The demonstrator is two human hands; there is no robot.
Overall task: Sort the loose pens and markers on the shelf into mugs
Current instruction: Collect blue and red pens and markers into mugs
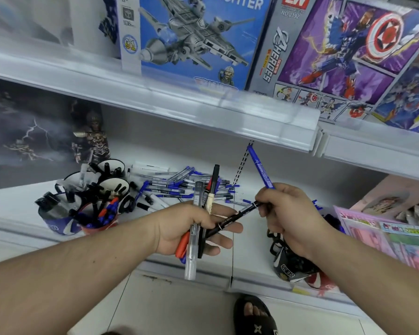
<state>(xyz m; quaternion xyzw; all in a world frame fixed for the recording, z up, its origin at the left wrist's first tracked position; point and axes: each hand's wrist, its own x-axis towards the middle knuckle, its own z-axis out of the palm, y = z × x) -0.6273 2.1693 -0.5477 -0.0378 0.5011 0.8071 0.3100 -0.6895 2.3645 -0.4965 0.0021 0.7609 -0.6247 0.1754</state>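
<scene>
My left hand (191, 228) grips a bundle of pens (195, 213) upright in front of the lower shelf: a clear one, black ones, a red one and a blue one. My right hand (290, 213) holds a blue marker (260, 166) pointing up and pinches a black pen (235, 220) whose other end lies across my left fingers. A heap of loose pens (179, 183), mostly blue and black, lies on the white shelf (17, 201) behind my hands. Several mugs (97, 213) stand at the left, holding black, blue and red pens.
An upper shelf edge (203, 110) with toy boxes overhangs the work area. A dark mug (290, 267) and a red one sit under my right wrist. Pink packages (385, 235) fill the right. A dark figurine box (34, 134) stands at back left. My sandalled foot (254, 315) is below.
</scene>
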